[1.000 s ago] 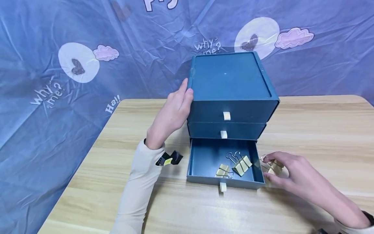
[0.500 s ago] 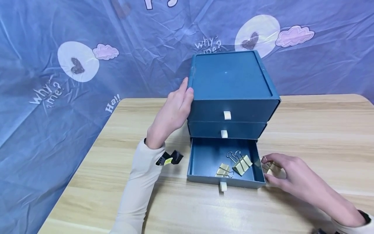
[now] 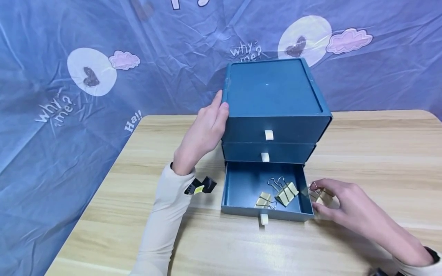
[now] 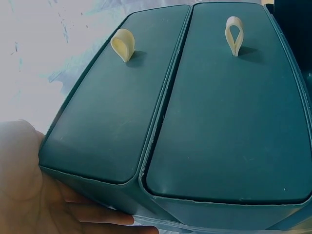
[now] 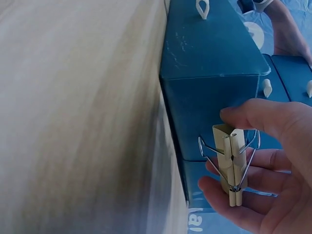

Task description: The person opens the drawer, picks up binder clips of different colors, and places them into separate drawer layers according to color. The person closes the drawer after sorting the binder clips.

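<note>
My left hand [image 3: 207, 126] lies flat along the left side of a blue drawer cabinet [image 3: 272, 90], its fingers straight; the left wrist view shows this hand [image 4: 29, 190] at the cabinet's edge. The bottom drawer [image 3: 241, 184] is pulled out, with two gold binder clips inside: a larger clip [image 3: 286, 193] and a smaller clip [image 3: 264, 200]. Just outside the drawer's right wall, my right hand [image 3: 352, 203] holds another binder clip [image 5: 229, 161] between thumb and curled fingers. The thumb tip [image 5: 234, 116] is at the drawer's side; whether it touches is unclear.
Above the pulled-out drawer, two upper drawers with pale loop tabs [image 3: 269, 135] are closed. The cabinet stands on a wood-grain table [image 3: 138, 191]. Behind the table hangs a blue printed cloth [image 3: 172, 69].
The head view has tilted slightly. My right hand has shifted a little beside the drawer with the binder clip; my left hand stays on the cabinet.
</note>
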`<state>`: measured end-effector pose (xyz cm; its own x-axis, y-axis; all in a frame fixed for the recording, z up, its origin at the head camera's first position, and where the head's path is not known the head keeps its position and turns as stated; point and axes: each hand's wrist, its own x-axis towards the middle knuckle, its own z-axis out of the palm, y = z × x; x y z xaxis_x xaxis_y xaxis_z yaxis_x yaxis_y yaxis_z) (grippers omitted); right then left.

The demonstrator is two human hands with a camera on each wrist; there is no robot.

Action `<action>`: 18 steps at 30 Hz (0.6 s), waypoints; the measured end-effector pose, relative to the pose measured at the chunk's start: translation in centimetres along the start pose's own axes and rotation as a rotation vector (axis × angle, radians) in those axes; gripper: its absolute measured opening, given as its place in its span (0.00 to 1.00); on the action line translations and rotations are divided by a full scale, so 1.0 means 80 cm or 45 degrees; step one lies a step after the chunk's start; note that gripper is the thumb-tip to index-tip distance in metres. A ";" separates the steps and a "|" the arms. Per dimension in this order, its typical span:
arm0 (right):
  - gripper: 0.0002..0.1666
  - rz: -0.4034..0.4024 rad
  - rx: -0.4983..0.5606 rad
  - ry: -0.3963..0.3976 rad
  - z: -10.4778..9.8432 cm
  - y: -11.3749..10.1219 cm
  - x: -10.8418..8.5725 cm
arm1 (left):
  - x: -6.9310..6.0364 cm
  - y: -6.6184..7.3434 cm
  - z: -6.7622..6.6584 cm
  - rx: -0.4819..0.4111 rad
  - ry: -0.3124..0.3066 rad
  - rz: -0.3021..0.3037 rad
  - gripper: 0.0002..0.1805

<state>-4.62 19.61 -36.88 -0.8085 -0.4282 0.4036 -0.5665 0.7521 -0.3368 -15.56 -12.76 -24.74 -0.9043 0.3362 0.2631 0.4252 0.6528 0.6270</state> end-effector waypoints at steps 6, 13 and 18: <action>0.22 0.026 -0.018 -0.038 0.003 0.001 0.000 | 0.000 -0.001 0.000 0.001 -0.006 -0.008 0.33; 0.21 0.068 -0.007 -0.086 0.008 0.001 -0.001 | 0.000 -0.002 0.000 -0.002 -0.015 -0.016 0.34; 0.20 0.069 -0.012 -0.096 0.011 0.003 -0.003 | 0.002 0.000 0.000 -0.005 -0.025 -0.028 0.34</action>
<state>-4.74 19.45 -37.85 -0.8480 -0.4227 0.3196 -0.5200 0.7799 -0.3483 -15.72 -12.68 -24.71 -0.9125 0.3350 0.2346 0.4048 0.6576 0.6354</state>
